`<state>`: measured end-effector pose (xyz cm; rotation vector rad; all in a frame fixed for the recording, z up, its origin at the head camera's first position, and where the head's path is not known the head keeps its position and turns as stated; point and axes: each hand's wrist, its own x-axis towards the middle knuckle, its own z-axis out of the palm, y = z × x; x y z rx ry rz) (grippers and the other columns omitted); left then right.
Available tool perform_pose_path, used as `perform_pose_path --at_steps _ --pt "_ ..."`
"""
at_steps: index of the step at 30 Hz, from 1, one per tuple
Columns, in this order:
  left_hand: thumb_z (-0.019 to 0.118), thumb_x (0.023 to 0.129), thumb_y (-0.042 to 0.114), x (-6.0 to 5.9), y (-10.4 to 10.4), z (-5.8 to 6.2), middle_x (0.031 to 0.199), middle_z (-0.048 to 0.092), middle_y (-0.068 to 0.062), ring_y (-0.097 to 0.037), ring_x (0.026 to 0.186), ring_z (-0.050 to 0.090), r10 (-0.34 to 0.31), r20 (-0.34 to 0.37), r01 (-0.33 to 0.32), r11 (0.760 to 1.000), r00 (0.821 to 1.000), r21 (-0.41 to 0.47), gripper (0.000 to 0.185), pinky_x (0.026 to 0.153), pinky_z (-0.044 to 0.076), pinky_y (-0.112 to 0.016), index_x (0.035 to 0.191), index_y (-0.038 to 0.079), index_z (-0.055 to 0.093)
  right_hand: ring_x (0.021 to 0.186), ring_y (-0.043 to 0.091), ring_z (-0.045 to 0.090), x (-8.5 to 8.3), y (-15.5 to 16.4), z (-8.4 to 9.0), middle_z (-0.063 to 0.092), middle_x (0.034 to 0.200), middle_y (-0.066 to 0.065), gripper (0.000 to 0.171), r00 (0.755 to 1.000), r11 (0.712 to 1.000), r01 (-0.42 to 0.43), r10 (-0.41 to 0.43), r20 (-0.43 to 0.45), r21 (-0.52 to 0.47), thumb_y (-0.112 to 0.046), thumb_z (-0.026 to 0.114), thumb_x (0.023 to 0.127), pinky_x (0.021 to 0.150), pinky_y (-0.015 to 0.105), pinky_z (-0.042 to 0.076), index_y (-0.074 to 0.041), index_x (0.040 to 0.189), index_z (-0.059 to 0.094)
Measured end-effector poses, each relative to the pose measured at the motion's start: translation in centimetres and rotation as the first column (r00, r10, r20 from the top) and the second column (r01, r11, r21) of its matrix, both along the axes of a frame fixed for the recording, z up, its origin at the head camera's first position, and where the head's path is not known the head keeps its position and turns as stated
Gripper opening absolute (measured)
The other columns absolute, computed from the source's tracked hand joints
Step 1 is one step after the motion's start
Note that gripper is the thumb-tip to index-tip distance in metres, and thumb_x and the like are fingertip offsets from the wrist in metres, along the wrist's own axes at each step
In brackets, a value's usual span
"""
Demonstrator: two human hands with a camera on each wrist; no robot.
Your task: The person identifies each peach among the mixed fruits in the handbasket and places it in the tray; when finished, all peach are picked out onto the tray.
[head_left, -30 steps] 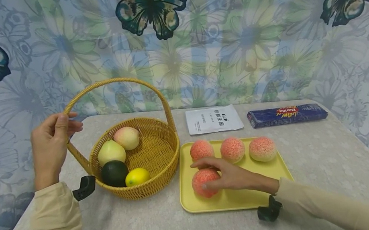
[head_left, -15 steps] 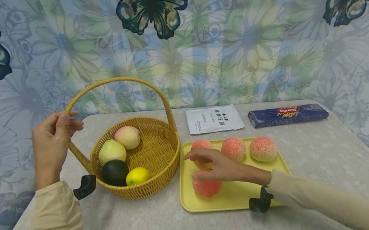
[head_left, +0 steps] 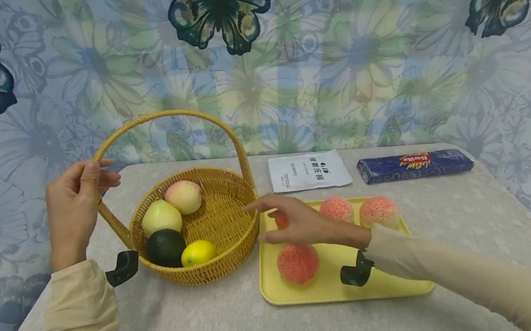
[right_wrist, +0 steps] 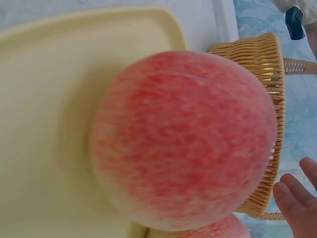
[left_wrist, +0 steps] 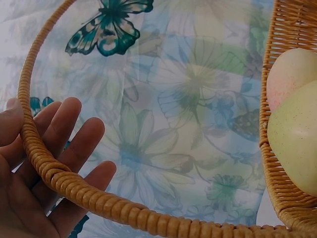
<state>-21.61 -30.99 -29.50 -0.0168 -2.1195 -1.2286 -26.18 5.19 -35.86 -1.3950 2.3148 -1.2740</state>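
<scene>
long beige sleeves (head_left: 82, 313), black wrist clips (head_left: 121, 268).

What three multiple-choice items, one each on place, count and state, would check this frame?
1. Where does the lemon lie?
A. in the basket
B. on the tray
C. on the table

2. How many peaches are on the tray?
A. two
B. four
C. six

3. What is the left hand doing?
A. resting flat on the table
B. holding a peach
C. holding the basket handle

Key: 1 A, the lemon lies inside the wicker rim; 2 B, one is half hidden behind the right hand; 3 C, its fingers wrap the handle.
</scene>
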Motion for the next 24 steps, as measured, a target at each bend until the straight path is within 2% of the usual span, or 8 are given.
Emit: perform_pose_path --at_steps 2,9,14,19,24 --pt "0.045 0.1 0.036 0.0 0.1 0.1 0.08 0.066 0.012 -0.001 0.077 0.065 -0.001 0.001 0.001 1.0 1.0 0.001 0.041 0.077 0.046 -0.012 0.115 0.004 0.067 0.127 0.029 0.048 -0.2 -0.4 0.4 0.051 0.137 0.007 0.052 1.0 1.0 0.003 -0.003 -0.013 0.02 -0.017 0.07 0.088 0.102 0.038 0.043 -0.008 0.136 0.051" --pt "0.045 0.1 0.036 0.0 0.1 0.1 0.079 0.066 0.012 -0.001 0.077 0.065 0.001 -0.002 -0.001 1.0 1.0 -0.004 0.04 0.077 0.046 -0.013 0.114 0.005 0.067 0.133 0.028 0.042 -1.4 -2.1 1.7 0.045 0.144 0.005 0.06 1.0 0.995 -0.001 0.003 -0.014 0.101 -0.02 0.071 0.088 0.107 0.045 0.037 -0.01 0.141 0.046" --pt "0.045 0.101 0.036 0.1 0.1 0.1 0.079 0.066 0.013 -0.001 0.077 0.065 0.001 -0.004 -0.001 1.0 1.0 -0.002 0.04 0.077 0.046 -0.013 0.114 0.005 0.067 0.136 0.02 0.037 -2.4 -3.3 2.2 0.041 0.147 0.002 0.064 0.998 0.983 -0.018 0.027 -0.05 0.185 -0.022 0.071 0.088 0.109 0.04 0.034 -0.013 0.144 0.042" --pt "0.045 0.1 0.036 0.1 0.2 0.2 0.079 0.066 0.013 -0.001 0.077 0.064 0.0 -0.005 0.0 1.0 1.0 -0.002 0.041 0.077 0.046 -0.014 0.115 0.005 0.067 0.138 0.017 0.035 -3.0 -4.6 2.5 0.041 0.147 0.002 0.065 0.993 0.98 -0.006 0.03 -0.118 0.201 -0.023 0.072 0.087 0.11 0.036 0.031 -0.013 0.144 0.042" --pt "0.044 0.1 0.037 0.0 0.2 0.2 0.079 0.066 0.013 -0.001 0.077 0.064 -0.001 -0.003 0.001 1.0 1.0 -0.006 0.043 0.077 0.046 -0.014 0.115 0.003 0.066 0.138 0.016 0.034 -3.5 -5.6 2.7 0.04 0.148 0.001 0.065 0.989 0.976 0.001 0.03 -0.142 0.216 -0.022 0.071 0.088 0.11 0.035 0.031 -0.014 0.145 0.041"
